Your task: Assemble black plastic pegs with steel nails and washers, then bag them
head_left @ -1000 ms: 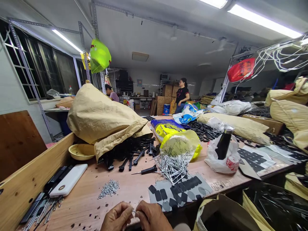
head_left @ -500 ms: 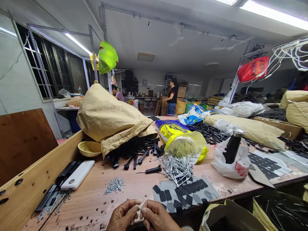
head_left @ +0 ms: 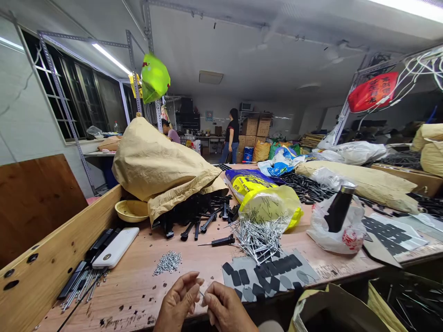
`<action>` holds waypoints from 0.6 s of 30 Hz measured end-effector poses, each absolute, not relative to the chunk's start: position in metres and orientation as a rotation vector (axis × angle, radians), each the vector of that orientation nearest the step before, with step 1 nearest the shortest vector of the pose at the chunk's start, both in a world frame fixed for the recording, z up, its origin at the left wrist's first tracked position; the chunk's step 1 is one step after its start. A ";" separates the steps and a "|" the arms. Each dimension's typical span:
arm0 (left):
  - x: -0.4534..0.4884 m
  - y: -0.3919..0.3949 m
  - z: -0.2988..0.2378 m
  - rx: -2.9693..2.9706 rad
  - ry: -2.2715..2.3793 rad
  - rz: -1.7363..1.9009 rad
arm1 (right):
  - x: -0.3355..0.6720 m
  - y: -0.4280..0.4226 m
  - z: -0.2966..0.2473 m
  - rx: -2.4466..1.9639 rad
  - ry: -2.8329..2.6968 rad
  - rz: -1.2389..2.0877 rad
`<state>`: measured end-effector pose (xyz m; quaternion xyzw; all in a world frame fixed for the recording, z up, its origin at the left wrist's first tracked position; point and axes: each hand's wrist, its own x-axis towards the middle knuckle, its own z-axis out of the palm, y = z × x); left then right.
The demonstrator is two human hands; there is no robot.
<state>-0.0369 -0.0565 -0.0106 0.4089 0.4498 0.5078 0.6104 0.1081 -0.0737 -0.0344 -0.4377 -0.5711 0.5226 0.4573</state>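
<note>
Pin (head_left: 201, 293), thin and metallic, pinched between the fingertips of the left hand (head_left: 180, 302) and right hand (head_left: 224, 309) at the near table edge (head_left: 138, 295); both hands clamped on it. Its long axis appears to run left-far to right-near, bridging the hands; which end points where cannot be told. Beyond lie small washers (head_left: 168, 262), a screwdriver (head_left: 218, 241) and a heap of pins (head_left: 258, 235).

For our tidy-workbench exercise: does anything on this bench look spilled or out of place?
Yes. Metal pins spill loose from the yellow bag onto the wooden bench, some lying across the grey sheet. Black handles likewise tumble from under the tan sack.
</note>
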 end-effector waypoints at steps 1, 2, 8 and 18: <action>-0.037 -0.056 -0.011 0.974 1.037 1.150 | 0.108 -0.074 -0.035 -1.091 -1.428 1.254; -0.037 -0.056 -0.012 1.009 1.036 1.130 | 0.107 -0.075 -0.036 -1.101 -1.442 1.231; -0.039 -0.056 -0.016 1.092 1.062 1.032 | 0.116 -0.081 -0.047 -1.177 -1.458 1.225; -0.071 -0.044 -0.020 0.995 1.348 1.189 | 0.312 -0.110 -0.027 -2.192 -1.406 0.141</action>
